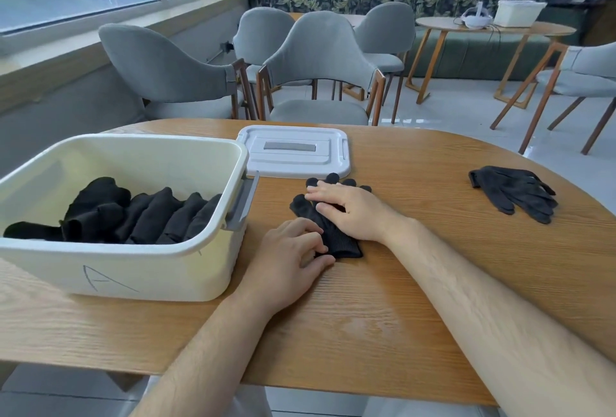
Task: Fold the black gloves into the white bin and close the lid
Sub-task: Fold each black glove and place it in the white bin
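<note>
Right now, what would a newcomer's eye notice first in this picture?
Both hands work at the table's middle: the left hand pinches the cuff of a black glove while the right hand presses flat on it. Left of them stands the open white bin with folded gloves inside; its lid lies behind, and loose gloves lie far right.

Bin (133,270) left of glove (343,243), lid (293,163) behind it.

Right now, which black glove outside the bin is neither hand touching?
The loose glove far right on the table; the middle glove lies under the right hand, its cuff held by the left hand.
</note>
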{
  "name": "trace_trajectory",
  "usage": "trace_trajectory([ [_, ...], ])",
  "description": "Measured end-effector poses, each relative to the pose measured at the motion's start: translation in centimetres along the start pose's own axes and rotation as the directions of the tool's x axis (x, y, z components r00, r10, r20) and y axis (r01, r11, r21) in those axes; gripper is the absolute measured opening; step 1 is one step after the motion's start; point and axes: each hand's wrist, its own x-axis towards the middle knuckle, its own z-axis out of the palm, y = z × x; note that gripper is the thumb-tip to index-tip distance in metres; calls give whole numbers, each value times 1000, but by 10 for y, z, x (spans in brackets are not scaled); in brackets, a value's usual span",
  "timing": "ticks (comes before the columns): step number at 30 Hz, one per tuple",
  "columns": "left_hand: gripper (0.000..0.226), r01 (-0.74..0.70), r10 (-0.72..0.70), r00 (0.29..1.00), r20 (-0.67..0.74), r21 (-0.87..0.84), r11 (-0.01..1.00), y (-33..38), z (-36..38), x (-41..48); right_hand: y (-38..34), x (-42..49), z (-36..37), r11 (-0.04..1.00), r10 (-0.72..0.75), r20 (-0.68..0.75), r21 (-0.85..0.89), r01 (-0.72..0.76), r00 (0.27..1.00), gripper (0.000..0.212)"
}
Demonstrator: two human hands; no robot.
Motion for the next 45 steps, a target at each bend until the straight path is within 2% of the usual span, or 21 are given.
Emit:
trace_trajectory([
  [4,23,-14,14,1000,-1,11,1000,-1,1,0,0,6,4,999,-2,93,34,-1,996,32],
  [8,24,-5,5,1000,-13,-2,1000,-1,2,0,-4,12,5,998,56,-36,37,-54,998,31],
  [13,22,7,-7,1000,5,-2,1000,1,0,-1,-1,17,15,996,35,-77,86,-28,996,32],
  [15,22,8,-8,1000,7,8,1000,1,0,-1,0,22,16,1000,11,-194,-4,-12,981,30],
  [16,22,10,-10,1000,9,12,1000,2,-1,-1,1,25,16,998,20,-207,-59,-33,978,32],
  [18,21,12,-12,1000,16,15,1000,2,-1,-1,0,25,16,992,70,-93,-96,-78,993,38],
  [20,21,15,-15,1000,21,11,1000,2,-1,-1,1,23,17,998,62,-16,-22,-62,998,40],
  [22,21,21,-21,1000,18,4,1000,3,-2,-1,5,19,18,999,34,-148,12,-33,988,39],
  [24,21,29,-29,1000,9,-2,1000,3,-2,-2,9,14,17,998,33,-282,-36,-45,959,38],
  [25,21,31,-31,999,10,0,1000,4,-2,-2,12,10,16,995,45,-269,-74,-68,962,39],
  [29,19,18,-19,1000,13,10,1000,6,-4,-1,17,-1,9,974,66,35,-220,-57,997,48],
  [31,19,12,-12,1000,22,15,1000,7,-4,0,21,3,3,968,72,81,-246,-50,994,50],
  [33,18,20,-20,1000,20,14,1000,7,-4,-1,24,7,0,963,108,21,-249,-100,994,50],
  [34,18,23,-23,1000,12,12,1000,7,-4,-1,25,6,-1,962,129,-90,-232,-147,988,49],
  [36,18,35,-35,999,4,1,999,7,-4,-2,25,-7,-1,959,182,-400,-128,-252,898,42],
  [37,18,41,-41,999,7,3,999,6,-5,-2,22,-16,0,962,197,-522,-59,-266,830,38],
  [38,18,45,-45,999,12,6,999,6,-6,-2,18,-28,1,966,203,-581,-13,-259,788,33],
  [39,18,48,-48,999,15,9,999,6,-7,-2,16,-37,2,966,205,-570,-15,-259,795,28],
  [42,18,52,-53,998,43,6,999,9,-8,-2,14,-54,7,925,244,-300,-214,-314,922,40],
  [43,19,60,-59,997,47,-4,998,11,-8,-3,14,-55,7,913,269,-269,-234,-334,925,45],
  [45,22,104,-105,995,0,-65,992,11,-9,-3,8,-55,4,936,233,-349,-173,-306,908,44],
])
